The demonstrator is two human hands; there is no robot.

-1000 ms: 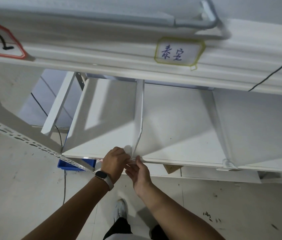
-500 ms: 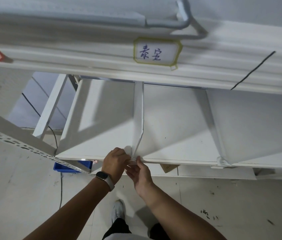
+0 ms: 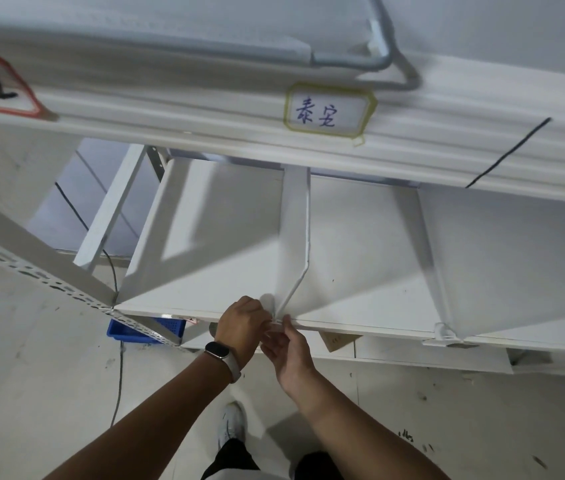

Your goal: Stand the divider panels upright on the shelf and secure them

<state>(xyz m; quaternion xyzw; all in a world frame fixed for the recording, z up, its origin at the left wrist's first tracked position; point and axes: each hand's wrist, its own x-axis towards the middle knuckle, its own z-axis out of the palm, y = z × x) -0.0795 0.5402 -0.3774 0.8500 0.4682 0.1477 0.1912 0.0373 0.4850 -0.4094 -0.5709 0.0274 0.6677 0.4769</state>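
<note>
The divider (image 3: 295,237) stands upright on the shelf (image 3: 204,271), running from the back to the front lip, and its front foot sits right where my fingers meet. Nothing about it has shifted over the last second: same lean-free stance, same spot on the lip, so I judge I'm still working the clip (image 3: 278,323) at its base, not placing the panel.

My left hand (image 3: 242,325) stays curled against the lip just left of the foot, fingers closed in on the edge; what exactly they pinch is hidden behind my knuckles. My right hand (image 3: 290,346) comes up from below, thumb and fingertips pressed together on the small white piece at the foot.

Only my view has swung a little; the hands haven't budged. That tells me the clip isn't seated yet.

Off to the right, the next divider (image 3: 428,251) already stands with its own clip (image 3: 444,336) hooked over the lip. That's the look I'm after here. Below, a blue bin (image 3: 142,330) sits on the floor.
</note>
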